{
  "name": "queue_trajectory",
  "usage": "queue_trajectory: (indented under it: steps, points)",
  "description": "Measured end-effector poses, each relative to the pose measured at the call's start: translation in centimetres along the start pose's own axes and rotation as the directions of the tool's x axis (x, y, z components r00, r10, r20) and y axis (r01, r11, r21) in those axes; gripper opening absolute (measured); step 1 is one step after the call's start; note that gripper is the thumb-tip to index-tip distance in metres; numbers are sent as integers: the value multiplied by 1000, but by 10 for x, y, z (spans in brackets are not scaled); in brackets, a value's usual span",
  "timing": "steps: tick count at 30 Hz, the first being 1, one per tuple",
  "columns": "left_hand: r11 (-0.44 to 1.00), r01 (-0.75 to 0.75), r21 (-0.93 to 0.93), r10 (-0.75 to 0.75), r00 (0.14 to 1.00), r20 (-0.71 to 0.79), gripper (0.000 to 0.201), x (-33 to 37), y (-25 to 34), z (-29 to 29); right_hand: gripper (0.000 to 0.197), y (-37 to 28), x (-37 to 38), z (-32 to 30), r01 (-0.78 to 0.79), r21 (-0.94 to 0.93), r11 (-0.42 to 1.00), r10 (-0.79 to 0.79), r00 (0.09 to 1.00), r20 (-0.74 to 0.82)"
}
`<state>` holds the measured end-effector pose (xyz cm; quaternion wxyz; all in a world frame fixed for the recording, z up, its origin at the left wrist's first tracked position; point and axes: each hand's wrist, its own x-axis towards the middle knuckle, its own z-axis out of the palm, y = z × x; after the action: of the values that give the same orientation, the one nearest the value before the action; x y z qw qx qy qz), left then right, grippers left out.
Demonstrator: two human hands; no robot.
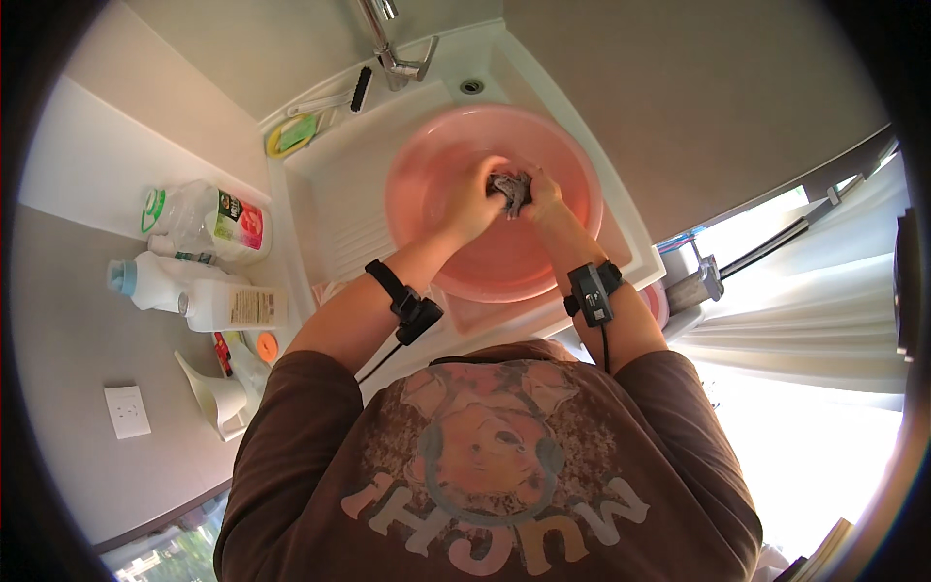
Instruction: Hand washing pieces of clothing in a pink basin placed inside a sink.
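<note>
Bottles [208,262] of cleaner stand on the counter [87,330] at left, beside a white sink [330,194]. Left hand [470,199] and right hand [543,194] meet over a pink basin [485,262] in the sink, each grip pressed together on a small grey cloth [511,189], seemingly wet.

Cloth [511,191] mostly hidden between both hands, kind unclear. Tap [388,44] top cut off at 12 o'clock. Basin [427,155] near rim hidden by forearms. Bottle [208,221] labels at 9 o'clock too small to read.
</note>
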<state>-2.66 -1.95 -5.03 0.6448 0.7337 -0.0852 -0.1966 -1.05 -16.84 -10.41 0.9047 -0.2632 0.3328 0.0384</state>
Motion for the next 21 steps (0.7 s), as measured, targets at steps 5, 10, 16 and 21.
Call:
queue_trajectory:
  steps: [5, 10, 16, 21]
  points:
    - [377, -415, 828, 580, 803, 139, 36, -9, -14, 25, 15, 17, 10, 2, 90, 140, 986, -87, 996, -26]
    - [639, -242, 730, 292, 954, 60, 19, 0, 1, 21, 25, 5, -27, 28, 277, 118, 954, -280, 960, 12]
    - [496, -503, 707, 385, 858, 341, 19, 15, -14, 20, 40, -6, -41, 36, 235, -45, 971, -236, 972, -21]
    - [835, 485, 259, -550, 728, 409, 13, 0, 7, 18, 35, -9, -52, 40, 151, -29, 988, -152, 988, -28]
